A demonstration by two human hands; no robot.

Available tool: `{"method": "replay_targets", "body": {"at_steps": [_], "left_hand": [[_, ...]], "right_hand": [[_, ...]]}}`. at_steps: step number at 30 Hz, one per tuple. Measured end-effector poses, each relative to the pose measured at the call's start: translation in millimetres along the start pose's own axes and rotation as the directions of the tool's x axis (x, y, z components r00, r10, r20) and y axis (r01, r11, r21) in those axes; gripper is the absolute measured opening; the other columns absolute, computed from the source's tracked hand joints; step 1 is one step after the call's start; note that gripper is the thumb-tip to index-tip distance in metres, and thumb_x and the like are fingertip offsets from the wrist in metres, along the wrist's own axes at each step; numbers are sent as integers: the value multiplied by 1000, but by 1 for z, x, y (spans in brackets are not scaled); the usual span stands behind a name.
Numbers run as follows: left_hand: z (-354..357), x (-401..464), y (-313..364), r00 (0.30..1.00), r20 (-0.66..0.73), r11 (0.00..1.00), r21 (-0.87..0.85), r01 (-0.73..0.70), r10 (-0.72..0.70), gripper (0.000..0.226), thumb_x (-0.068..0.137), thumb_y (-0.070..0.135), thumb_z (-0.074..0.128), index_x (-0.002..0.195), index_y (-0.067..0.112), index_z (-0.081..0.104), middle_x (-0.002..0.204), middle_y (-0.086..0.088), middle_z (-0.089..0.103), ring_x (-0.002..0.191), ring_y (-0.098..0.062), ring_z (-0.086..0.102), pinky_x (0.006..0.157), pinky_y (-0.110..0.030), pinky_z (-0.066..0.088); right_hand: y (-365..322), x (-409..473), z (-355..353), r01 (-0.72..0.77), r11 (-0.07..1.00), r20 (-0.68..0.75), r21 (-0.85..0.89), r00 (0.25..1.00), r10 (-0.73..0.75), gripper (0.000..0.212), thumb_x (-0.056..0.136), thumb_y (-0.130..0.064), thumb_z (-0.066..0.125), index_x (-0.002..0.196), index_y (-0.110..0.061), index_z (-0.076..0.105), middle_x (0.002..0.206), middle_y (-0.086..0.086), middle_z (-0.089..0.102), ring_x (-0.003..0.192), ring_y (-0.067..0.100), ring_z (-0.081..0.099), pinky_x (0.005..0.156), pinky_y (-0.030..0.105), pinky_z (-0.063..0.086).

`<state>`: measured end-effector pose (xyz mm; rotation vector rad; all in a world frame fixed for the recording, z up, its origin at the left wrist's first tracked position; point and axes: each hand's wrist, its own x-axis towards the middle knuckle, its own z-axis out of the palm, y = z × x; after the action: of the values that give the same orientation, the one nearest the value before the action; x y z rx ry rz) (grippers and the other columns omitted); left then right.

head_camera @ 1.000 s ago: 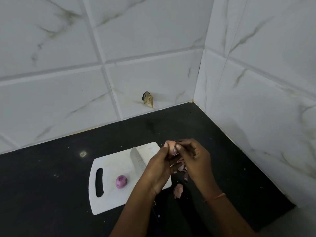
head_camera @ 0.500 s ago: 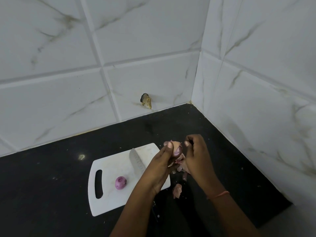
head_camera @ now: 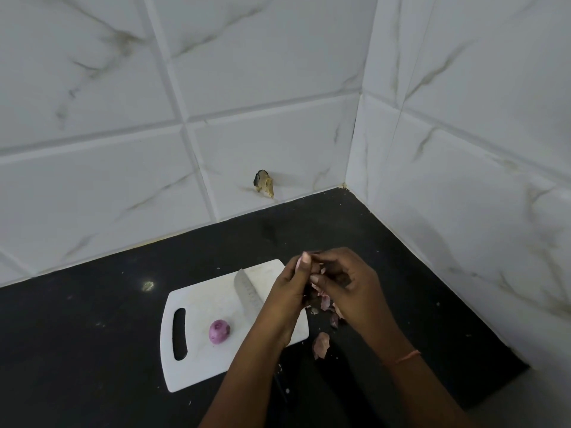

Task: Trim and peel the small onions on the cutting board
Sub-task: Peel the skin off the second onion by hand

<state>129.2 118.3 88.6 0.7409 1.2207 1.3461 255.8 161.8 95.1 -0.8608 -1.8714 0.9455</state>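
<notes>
Above the right edge of the white plastic cutting board (head_camera: 197,307), a small pinkish onion (head_camera: 299,263) is gripped in the left hand (head_camera: 285,299); its skin is pinched by the right hand (head_camera: 349,288), just beside it. A peeled purple onion (head_camera: 219,331) lies on the board.

dim, even light | soft shadows | glare speck on counter (head_camera: 148,285) | wide-angle edge bending
</notes>
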Motion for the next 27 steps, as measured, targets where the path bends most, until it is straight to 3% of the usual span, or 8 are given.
{"method": "replay_targets", "body": {"at_steps": [4, 9, 11, 15, 18, 20, 23, 27], "left_hand": [[-2, 2, 1, 999, 5, 996, -84, 36, -36, 46, 105, 45, 27, 124, 28, 66, 104, -3, 75, 87, -19, 68, 82, -39, 53], [-1, 1, 1, 999, 26, 987, -157, 42, -39, 39, 106, 21, 31, 132, 16, 60, 123, -11, 68, 100, -18, 68, 77, -28, 55], [0, 0, 0, 999, 36, 985, -171, 29, -23, 38, 106, 22, 33, 134, 13, 57, 125, -14, 66, 100, -19, 68, 73, -25, 55], [3, -1, -2, 998, -19, 990, -127, -57, 55, 46, 96, 42, 46, 130, 14, 60, 123, -13, 68, 114, -24, 65, 88, -32, 53], [5, 0, -1, 999, -41, 993, -115, -40, 35, 43, 101, 42, 40, 114, 10, 66, 106, -11, 74, 100, -21, 70, 80, -28, 57], [8, 1, 0, 999, -36, 995, -103, 8, -12, 39, 105, 38, 36, 103, 15, 68, 91, -4, 78, 88, -16, 74, 72, -25, 57], [17, -1, 2, 995, -83, 998, -20, -55, 53, 33, 106, 32, 37, 111, 14, 64, 102, -8, 75, 100, -22, 72, 82, -31, 58], [30, -2, -3, 982, -145, 992, 40, -119, 124, 29, 105, 31, 39, 113, 18, 64, 105, -5, 73, 100, -15, 70, 79, -24, 56]], "right_hand": [[3, -3, 3, -141, 972, -61, 187, 986, 155, 21, 83, -5, 73, 96, -21, 67, 97, -4, 71, 94, 10, 69, 81, 26, 57], [5, -1, 0, -208, 940, -65, 269, 970, 233, 19, 91, -5, 64, 104, -18, 67, 101, -5, 71, 97, 9, 68, 81, 22, 55], [5, 1, -3, -183, 944, -56, 275, 977, 206, 20, 90, -4, 65, 106, -16, 69, 103, -3, 71, 99, 11, 68, 82, 22, 55], [4, 3, -9, -185, 939, -23, 291, 980, 200, 19, 83, -8, 74, 100, -13, 69, 96, 1, 74, 92, 14, 71, 78, 24, 57], [5, 2, -5, -201, 950, -14, 241, 978, 210, 21, 81, -11, 76, 97, -17, 63, 98, 1, 70, 93, 15, 69, 79, 28, 58], [3, 0, 0, -198, 955, -12, 221, 979, 205, 26, 84, -14, 74, 104, -24, 60, 108, 0, 64, 99, 13, 66, 82, 27, 57], [0, -3, 8, -187, 959, 14, 215, 982, 188, 27, 94, -21, 61, 120, -29, 56, 121, -8, 56, 108, 7, 62, 83, 21, 55], [-9, -6, 20, -377, 839, 121, 393, 925, 359, 32, 104, -31, 40, 133, -43, 42, 123, -23, 54, 110, -8, 56, 83, 14, 52]]}}
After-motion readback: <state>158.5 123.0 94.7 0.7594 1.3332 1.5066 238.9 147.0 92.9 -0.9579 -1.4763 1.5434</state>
